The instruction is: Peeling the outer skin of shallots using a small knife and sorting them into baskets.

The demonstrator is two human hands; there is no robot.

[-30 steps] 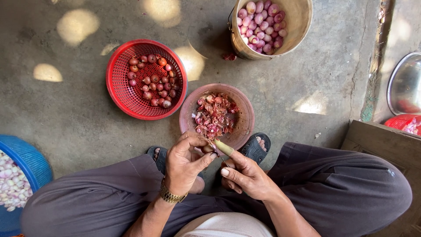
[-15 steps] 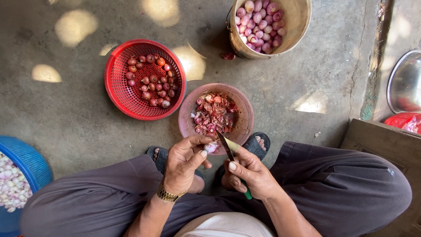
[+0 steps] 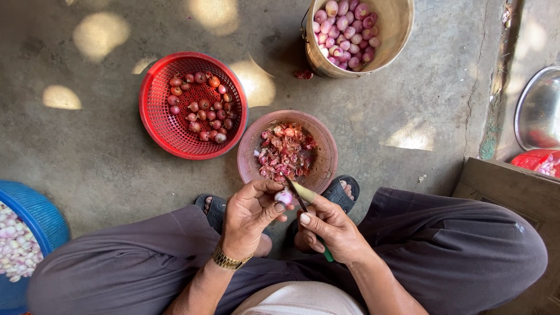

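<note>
My left hand pinches a small pale shallot between thumb and fingers, just below the rim of a brown bowl that holds a heap of red peelings. My right hand grips a small knife with a green handle, its dark blade laid against the shallot. A red mesh basket to the upper left holds several unpeeled red shallots. A tan bucket at the top holds peeled pinkish shallots.
A blue basket of white peeled cloves sits at the left edge. A metal bowl and a second red basket lie at the right, beside a brown board. My knees in grey trousers and sandalled feet frame the hands.
The knife blade has shifted from beside the left fingers onto the shallot, and both hands have drawn slightly closer together. The baskets and bowl have not moved.
</note>
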